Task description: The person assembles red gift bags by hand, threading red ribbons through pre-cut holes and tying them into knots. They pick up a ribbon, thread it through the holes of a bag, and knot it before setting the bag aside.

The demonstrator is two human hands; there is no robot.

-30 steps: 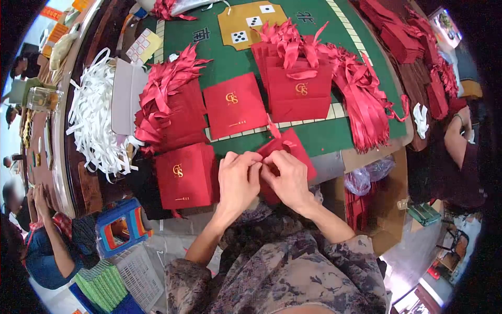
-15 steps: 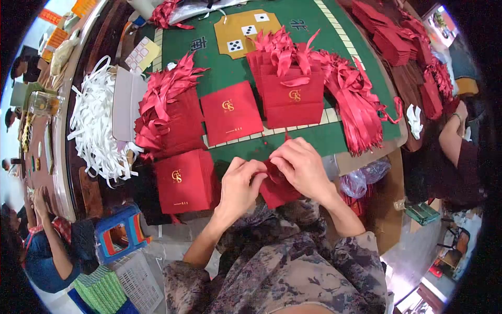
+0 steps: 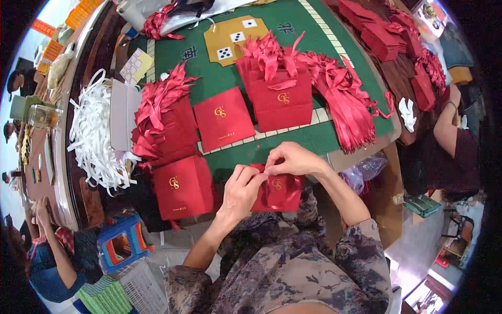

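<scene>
My left hand [image 3: 241,192] and my right hand [image 3: 293,159] meet at the top edge of a small red bag [image 3: 282,194] with a gold logo, low in front of my body. Both hands have thumb and fingers pinched at the bag's edge; the exact bit between the fingertips is too small to make out. Beyond them a flat red bag [image 3: 224,119] lies on the green table cover, beside a stack of red bags with ribbon handles [image 3: 282,102]. Another red stack [image 3: 183,188] is at the table's near edge.
Loose red ribbons [image 3: 350,112] lie to the right. White ribbons [image 3: 97,136] fill a box at the left, beside ribboned red bags [image 3: 175,131]. A blue plastic stool [image 3: 121,240] stands lower left. People's arms show at both sides.
My hands have come together, with my right hand further left. The bag between them now shows its gold logo. The whole view has shifted slightly.
</scene>
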